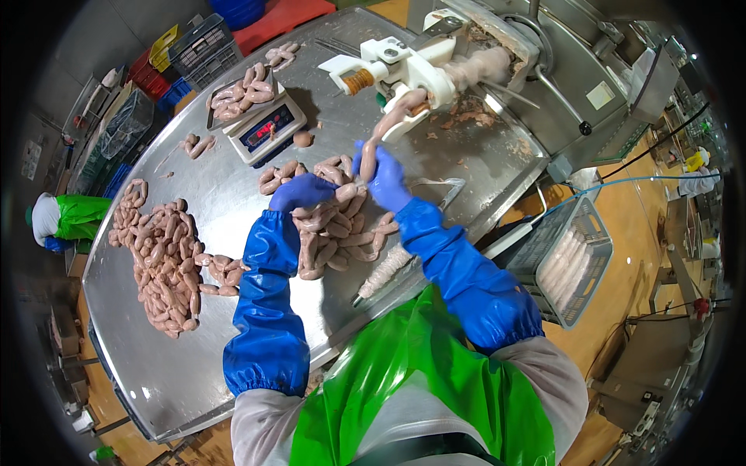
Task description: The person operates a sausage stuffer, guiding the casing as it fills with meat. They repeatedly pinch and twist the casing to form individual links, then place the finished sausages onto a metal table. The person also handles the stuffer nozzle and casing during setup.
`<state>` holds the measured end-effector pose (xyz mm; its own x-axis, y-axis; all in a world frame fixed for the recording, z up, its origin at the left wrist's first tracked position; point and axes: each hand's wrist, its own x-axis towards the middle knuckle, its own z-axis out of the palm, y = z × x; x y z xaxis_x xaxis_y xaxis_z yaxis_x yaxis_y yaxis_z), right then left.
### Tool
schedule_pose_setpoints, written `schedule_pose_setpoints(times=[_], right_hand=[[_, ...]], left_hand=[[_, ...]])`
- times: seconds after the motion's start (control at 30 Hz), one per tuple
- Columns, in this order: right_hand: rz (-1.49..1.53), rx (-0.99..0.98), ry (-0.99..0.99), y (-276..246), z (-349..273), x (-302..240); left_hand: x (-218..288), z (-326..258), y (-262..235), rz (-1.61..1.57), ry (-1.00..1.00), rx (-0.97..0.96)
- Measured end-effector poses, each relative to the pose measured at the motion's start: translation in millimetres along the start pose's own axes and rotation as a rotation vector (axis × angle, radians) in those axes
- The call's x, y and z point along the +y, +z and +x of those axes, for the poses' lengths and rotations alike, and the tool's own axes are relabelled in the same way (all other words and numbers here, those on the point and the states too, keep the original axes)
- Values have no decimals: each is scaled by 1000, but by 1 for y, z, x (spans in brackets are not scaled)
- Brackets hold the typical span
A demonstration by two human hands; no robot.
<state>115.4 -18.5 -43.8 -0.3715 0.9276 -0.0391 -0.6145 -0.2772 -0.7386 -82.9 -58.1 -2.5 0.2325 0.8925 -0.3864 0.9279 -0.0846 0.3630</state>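
Observation:
A fresh sausage strand (392,114) comes out of the white nozzle unit (420,78) of a filling machine and runs down to my gloved right hand (387,182), whose fingers are closed round it. My gloved left hand (305,192) is closed at the strand's lower end, just left of the right hand; its fingertips are partly hidden. Beneath both hands lies a heap of linked sausages (338,233) on the steel table (233,342). A rod with gathered whitish casing (386,272) rests at the table's near edge, below my right forearm.
A larger sausage pile (163,260) covers the table's left side. Farther back stands a scale (268,132) bearing a tray of sausages (242,93). At right, a grey crate (587,283) holds long whitish casings, near a blue hose (622,183). Another person in a green apron (80,213) stands far left.

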Motion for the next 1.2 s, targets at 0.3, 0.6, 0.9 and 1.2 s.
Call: schedule_pose_setpoints(times=[0.3,0.6,0.9,1.2], right_hand=[[-375,44,235,22,-72,107],[73,-25,12,6,0,-5],[508,-262,523,35,-75,84],[254,-5,34,-12,-3,-29]], left_hand=[[81,46,-4,-938,308,286],[-14,-1,-5,79,173,-6],[99,46,-17,-896,176,364],[24,-16,-28,-4,-18,115]])
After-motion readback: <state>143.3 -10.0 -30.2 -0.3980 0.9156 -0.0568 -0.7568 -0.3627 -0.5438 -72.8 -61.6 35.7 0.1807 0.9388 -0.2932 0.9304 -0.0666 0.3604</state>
